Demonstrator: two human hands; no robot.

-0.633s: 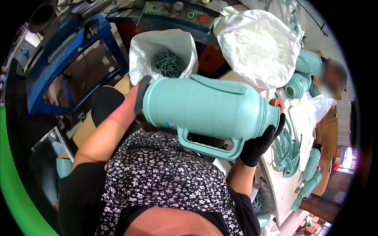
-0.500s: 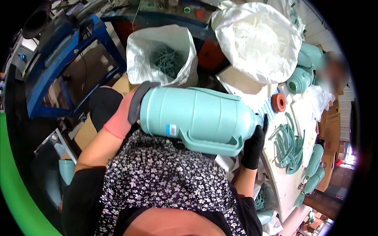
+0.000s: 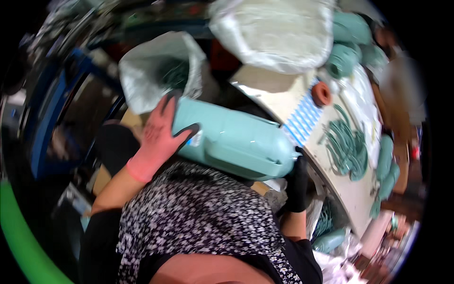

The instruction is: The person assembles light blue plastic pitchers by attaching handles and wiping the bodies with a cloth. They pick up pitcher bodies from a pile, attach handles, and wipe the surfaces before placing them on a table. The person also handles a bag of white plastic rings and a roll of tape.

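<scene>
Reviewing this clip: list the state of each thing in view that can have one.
Teal flask: sideways, held between both hands.
Left hand: pink-gloved, gripping the flask's base end.
Right hand: black-gloved, at the neck end.
Left white sack: open, green pieces inside.
Right white sack: open, pale contents blurred.
Green strips: loosely heaped.
Blue-and-white sheet: flat on the table.

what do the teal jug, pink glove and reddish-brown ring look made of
Teal jug: probably moulded plastic; smooth surface, glossy highlights.
Pink glove: likely knit fabric, matte and snug; its dark tips look coated.
Reddish-brown ring: perhaps rubber or wound tape, looks matte; blur leaves it open.
</scene>
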